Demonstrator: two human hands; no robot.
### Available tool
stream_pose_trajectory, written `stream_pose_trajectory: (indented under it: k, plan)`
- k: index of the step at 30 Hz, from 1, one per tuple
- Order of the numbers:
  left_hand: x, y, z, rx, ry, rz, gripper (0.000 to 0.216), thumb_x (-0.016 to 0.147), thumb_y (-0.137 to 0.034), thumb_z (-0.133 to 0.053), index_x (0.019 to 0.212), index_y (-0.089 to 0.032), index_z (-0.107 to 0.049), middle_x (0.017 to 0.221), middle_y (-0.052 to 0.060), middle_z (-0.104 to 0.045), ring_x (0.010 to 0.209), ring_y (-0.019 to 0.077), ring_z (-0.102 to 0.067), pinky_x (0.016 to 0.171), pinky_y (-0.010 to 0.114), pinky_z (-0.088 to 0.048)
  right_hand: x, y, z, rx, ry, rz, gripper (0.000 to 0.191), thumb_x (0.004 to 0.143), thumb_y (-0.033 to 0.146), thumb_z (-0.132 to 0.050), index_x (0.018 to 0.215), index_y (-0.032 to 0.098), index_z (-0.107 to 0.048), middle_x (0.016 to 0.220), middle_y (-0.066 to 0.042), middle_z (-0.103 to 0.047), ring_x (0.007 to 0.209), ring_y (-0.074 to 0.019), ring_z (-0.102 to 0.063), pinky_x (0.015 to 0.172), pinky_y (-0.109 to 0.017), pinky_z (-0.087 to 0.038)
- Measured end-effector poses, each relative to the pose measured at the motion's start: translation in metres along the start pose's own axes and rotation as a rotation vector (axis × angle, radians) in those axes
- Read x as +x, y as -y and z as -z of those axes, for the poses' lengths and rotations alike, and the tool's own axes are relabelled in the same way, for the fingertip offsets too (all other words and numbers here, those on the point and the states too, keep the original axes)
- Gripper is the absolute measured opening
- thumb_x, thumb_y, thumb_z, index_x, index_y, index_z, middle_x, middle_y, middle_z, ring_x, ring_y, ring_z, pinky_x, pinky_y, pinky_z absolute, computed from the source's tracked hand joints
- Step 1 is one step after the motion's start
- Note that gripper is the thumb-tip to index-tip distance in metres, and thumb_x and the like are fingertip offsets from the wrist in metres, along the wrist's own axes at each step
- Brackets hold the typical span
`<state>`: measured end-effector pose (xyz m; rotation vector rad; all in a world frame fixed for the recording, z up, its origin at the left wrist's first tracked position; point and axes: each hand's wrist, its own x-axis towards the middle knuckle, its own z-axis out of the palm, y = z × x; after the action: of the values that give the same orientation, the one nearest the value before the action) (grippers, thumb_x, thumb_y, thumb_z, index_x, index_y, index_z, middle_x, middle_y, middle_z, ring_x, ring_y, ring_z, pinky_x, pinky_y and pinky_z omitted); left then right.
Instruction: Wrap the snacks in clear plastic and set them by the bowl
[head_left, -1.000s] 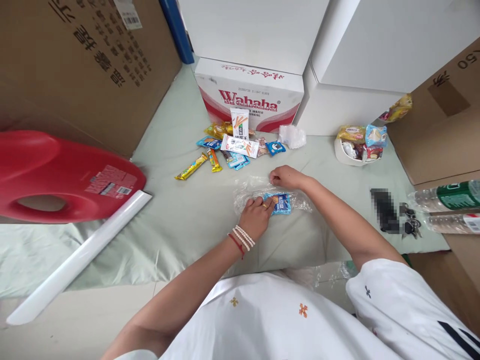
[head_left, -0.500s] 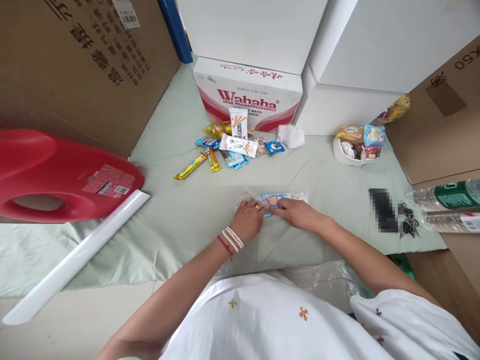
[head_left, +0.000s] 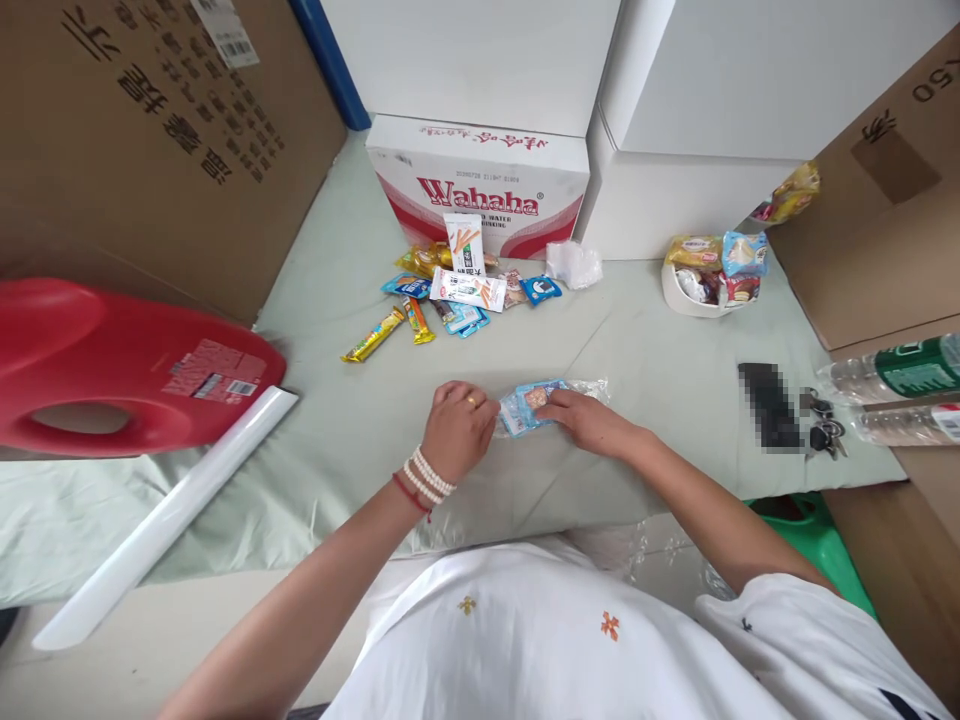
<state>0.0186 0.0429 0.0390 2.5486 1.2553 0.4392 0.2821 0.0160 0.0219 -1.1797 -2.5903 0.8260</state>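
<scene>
Blue snack packet (head_left: 531,402) lies mid-frame amid clear plastic (head_left: 595,388); left hand (head_left: 459,432) bunched at its left end, right hand (head_left: 592,423) touching it, grips unclear.

Blue snack packet (head_left: 531,406) lies on pale green cloth (head_left: 360,425), clear plastic film (head_left: 594,388) showing at its right end. Right hand (head_left: 596,424): fingertips on packet's right part. Left hand (head_left: 459,430): fingers curled at packet's left end; probably pinching film, fingertips poorly resolved. Beyond: wrapped snacks (head_left: 469,290) piled before Wahaha carton (head_left: 390,165); filled white bowl (head_left: 694,300) stands right of pile.
</scene>
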Motion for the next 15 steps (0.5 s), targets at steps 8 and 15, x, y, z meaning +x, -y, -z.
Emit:
stream_pose_trajectory:
  k: [8, 15]
  plan:
    - [-0.079, -0.002, 0.004, -0.003, 0.078, -0.102, 0.031, 0.101, -0.035, -0.048, 0.085, -0.021, -0.071, 0.080, 0.007, -0.066, 0.081, 0.0225, -0.059, 0.077, 0.038, -0.047, -0.002, -0.002, -0.005, 0.002, -0.082, 0.047, 0.048, 0.087, -0.003, -0.044, 0.123, 0.020, -0.066, 0.108, -0.010, -0.062, 0.097, -0.0225, -0.056, 0.082, -0.032, -0.047]
    - [-0.043, 0.003, -0.011, -0.060, -0.102, 0.453, 0.033, 0.079, -0.042, -0.071, 0.103, -0.020, -0.072, 0.129, 0.016, -0.063, 0.133, 0.0405, -0.047, 0.106, 0.057, -0.042, -0.005, 0.004, 0.000, 0.007, -0.092, 0.091, 0.048, 0.083, -0.002, -0.047, 0.123, 0.018, -0.066, 0.104, -0.010, -0.060, 0.095, -0.0229, -0.054, 0.080, -0.034, -0.047]
